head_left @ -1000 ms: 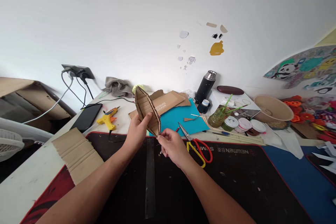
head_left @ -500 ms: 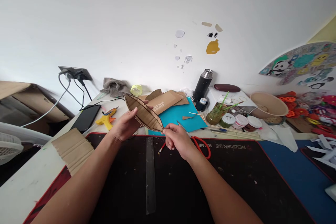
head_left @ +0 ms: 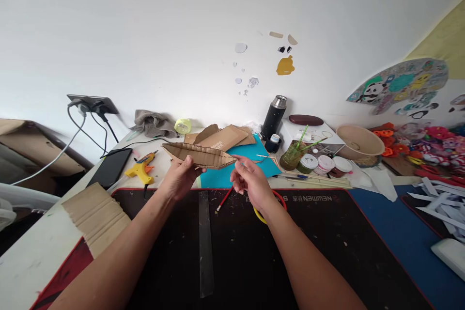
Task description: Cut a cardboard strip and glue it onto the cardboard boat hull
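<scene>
My left hand (head_left: 180, 177) is closed around the near side of a boat-shaped piece of folded cardboard (head_left: 199, 156), thumb inside its wall. The boat is hollow, pointed at both ends, and held nearly level above the far edge of the black desk mat (head_left: 247, 261). At its right tip my right hand (head_left: 250, 179) has thumb and forefinger pinched, the other fingers curled. Below the hands lie a clear ruler (head_left: 206, 247) and a red pencil (head_left: 224, 199). Scissors with red and yellow handles (head_left: 258, 215) are partly hidden behind my right wrist.
A yellow glue gun (head_left: 140, 172), a phone (head_left: 109, 168) and a cardboard scrap (head_left: 95, 215) lie on the left. Behind are a blue sheet (head_left: 221, 175) and a black thermos (head_left: 273, 121). Paint jars (head_left: 325, 164) and a water jar with brushes (head_left: 291, 156) stand right.
The cardboard boat has turned from a steep slant to nearly level, its right tip rising. My right hand has moved up with that tip. The camera view has shifted slightly right.
</scene>
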`<state>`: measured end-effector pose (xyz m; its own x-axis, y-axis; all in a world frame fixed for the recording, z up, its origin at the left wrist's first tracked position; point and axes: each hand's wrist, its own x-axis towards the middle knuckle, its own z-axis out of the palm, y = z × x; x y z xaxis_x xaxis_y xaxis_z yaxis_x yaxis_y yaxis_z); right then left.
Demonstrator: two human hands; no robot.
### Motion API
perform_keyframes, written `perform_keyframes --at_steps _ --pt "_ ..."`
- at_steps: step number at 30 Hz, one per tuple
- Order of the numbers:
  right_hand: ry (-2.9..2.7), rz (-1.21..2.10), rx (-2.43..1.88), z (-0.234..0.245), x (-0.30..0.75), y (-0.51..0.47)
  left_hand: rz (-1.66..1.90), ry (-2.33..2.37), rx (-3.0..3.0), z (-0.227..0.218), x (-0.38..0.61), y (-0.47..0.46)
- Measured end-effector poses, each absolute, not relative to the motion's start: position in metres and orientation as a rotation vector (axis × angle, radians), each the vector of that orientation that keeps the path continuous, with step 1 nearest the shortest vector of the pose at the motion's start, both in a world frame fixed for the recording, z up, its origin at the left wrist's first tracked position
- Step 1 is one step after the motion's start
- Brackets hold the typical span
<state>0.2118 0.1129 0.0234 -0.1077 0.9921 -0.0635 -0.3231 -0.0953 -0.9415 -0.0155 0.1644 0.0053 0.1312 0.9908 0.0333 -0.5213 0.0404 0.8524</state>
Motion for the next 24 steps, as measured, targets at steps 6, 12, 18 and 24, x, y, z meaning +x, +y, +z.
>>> perform_keyframes --at_steps 6,12,18,24 --pt "-1.014 1.455 -0.933 0.020 0.211 0.113 1.213 0.670 0.872 0.001 0.000 0.150" --pt "-0.994 1.406 -0.950 0.021 0.218 0.116 1.144 0.616 0.923 0.011 -0.006 0.148" --pt "-1.003 1.380 -0.952 0.026 0.227 0.117 1.201 0.643 0.955 0.020 -0.024 0.160" --pt "-1.007 1.385 -0.938 0.026 0.231 0.119 1.224 0.648 0.955 0.019 -0.023 0.161"
